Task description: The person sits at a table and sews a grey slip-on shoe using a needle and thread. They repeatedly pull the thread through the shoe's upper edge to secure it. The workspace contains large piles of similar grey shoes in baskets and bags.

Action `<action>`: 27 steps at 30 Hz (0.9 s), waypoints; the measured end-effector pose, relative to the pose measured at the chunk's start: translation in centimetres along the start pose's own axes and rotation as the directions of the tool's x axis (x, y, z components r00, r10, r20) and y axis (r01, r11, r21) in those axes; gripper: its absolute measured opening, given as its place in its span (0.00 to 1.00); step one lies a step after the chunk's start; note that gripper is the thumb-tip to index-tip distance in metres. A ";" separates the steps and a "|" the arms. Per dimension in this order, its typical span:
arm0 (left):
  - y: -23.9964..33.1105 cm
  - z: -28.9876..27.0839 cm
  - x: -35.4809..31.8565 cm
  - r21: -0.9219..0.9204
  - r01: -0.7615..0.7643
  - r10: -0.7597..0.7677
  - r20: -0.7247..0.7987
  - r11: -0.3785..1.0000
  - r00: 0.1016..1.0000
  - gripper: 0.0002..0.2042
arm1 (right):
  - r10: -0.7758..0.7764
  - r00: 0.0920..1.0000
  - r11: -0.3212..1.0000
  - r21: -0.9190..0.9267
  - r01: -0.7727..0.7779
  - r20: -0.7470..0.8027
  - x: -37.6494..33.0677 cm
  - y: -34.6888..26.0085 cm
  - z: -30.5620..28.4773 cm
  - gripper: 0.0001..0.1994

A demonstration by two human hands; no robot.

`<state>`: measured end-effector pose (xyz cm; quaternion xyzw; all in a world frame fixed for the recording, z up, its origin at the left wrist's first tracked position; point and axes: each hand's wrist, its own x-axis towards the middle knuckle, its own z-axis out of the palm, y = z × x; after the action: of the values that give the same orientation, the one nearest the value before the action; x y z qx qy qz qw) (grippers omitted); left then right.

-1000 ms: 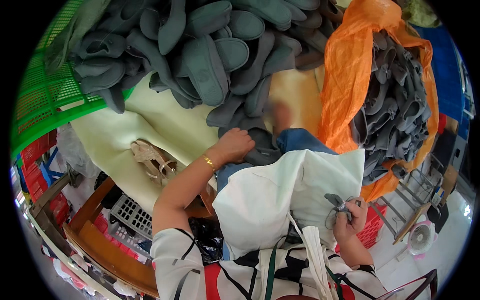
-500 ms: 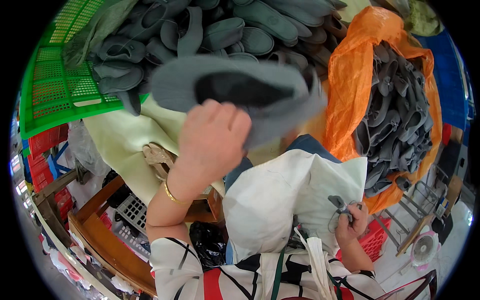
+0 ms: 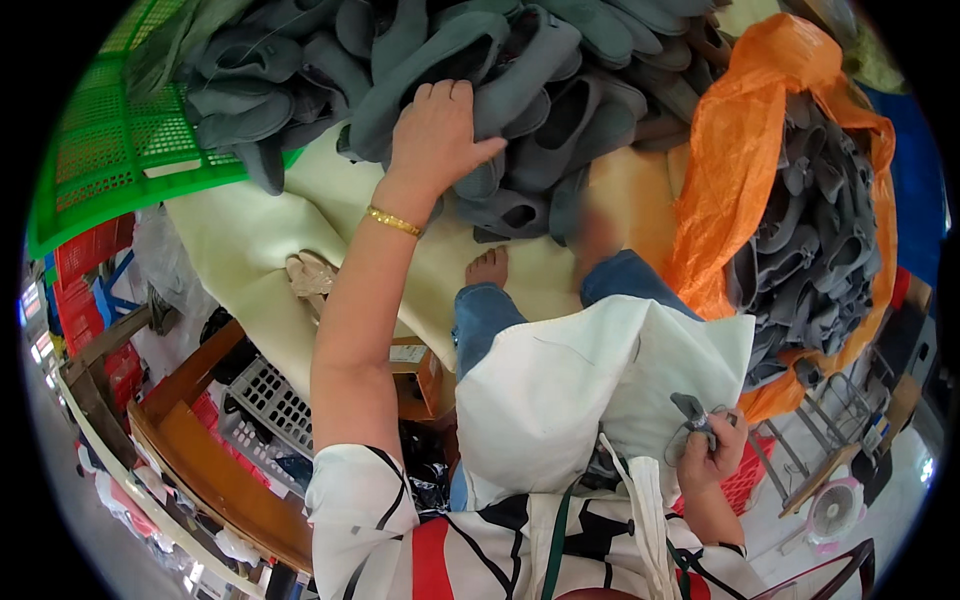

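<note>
My left hand (image 3: 435,140) reaches out to a grey slip-on shoe (image 3: 375,115) at the near side of a large shoe pile (image 3: 590,110). Its fingers bend over the rim of the dark opening, their tips partly hidden. The thumb sticks out to the right, apart from the fingers, towards a neighbouring shoe. Low on the right, my right hand (image 3: 708,458) pinches a small grey bow-shaped piece (image 3: 692,408) with a thin dark strand looped by it. That hand stays over the white apron (image 3: 560,390) across my lap.
An orange sack (image 3: 745,130) full of grey shoes (image 3: 800,250) stands to the right. At the left are a green perforated crate (image 3: 150,190), a grey basket (image 3: 270,410) and a wooden frame (image 3: 200,470). A pale sheet (image 3: 250,270) lies beneath the pile, and a small fan (image 3: 835,510) stands lower right.
My left hand has moved forward and away from me, bringing the grey shoe from mid-air to the pile; its thumb now shows spread. My right hand still holds the bow-shaped piece, nearly unmoved.
</note>
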<state>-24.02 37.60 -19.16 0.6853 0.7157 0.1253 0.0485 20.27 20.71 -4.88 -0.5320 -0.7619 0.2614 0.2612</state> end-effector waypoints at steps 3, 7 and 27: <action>-1.2 -2.0 -1.9 -0.142 -0.120 0.081 -0.256 0.982 0.963 0.30 | -0.013 1.000 1.000 -0.027 0.014 0.024 0.4 -0.2 -0.1 0.13; -4.2 0.6 -8.8 -0.659 0.299 -0.563 -0.231 0.691 0.793 0.21 | 0.033 0.999 0.999 -0.009 -0.033 0.037 0.4 -0.6 0.2 0.09; 0.3 -5.8 -21.2 -0.852 -0.036 -0.646 0.367 -0.522 0.669 0.14 | -0.127 0.990 0.992 -0.006 0.127 -0.057 0.6 -3.7 1.1 0.12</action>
<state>-23.90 15.86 -15.69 -0.0120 0.4625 0.7574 0.4608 16.79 20.06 -3.12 -0.4898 -0.7868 0.2278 0.2984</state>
